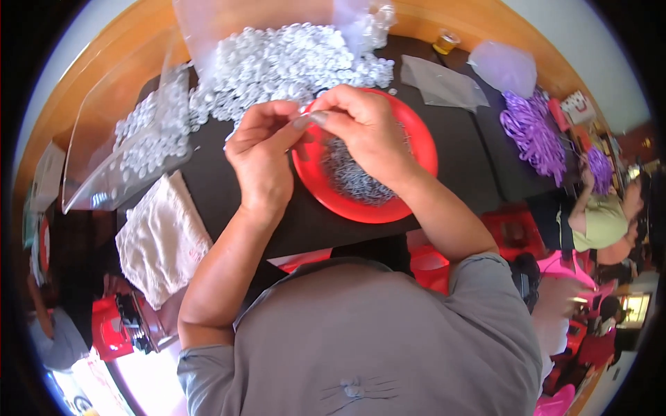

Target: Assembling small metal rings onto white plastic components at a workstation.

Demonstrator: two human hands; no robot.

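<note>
My left hand (262, 156) and my right hand (364, 128) meet fingertip to fingertip above the far left rim of a red basin (420, 156). Both are closed in a pinch around a small whitish piece (304, 109), mostly hidden by the fingers. Inside the basin, below my right hand, lies a heap of thin grey metal pieces (350, 173), like pins or small nails. Beyond my hands spreads a big pile of small, shiny white rounded pieces (277, 59), spilling from a clear plastic bag (201, 24).
At the left, a clear plastic bin (87, 163) lies tilted with more white pieces. A cream cloth (163, 236) hangs over the dark table's (458, 159) near edge. Rightward are a flat plastic bag (444, 83), a small amber-coloured container (446, 43) and purple bundles (534, 135). Other people sit on both sides.
</note>
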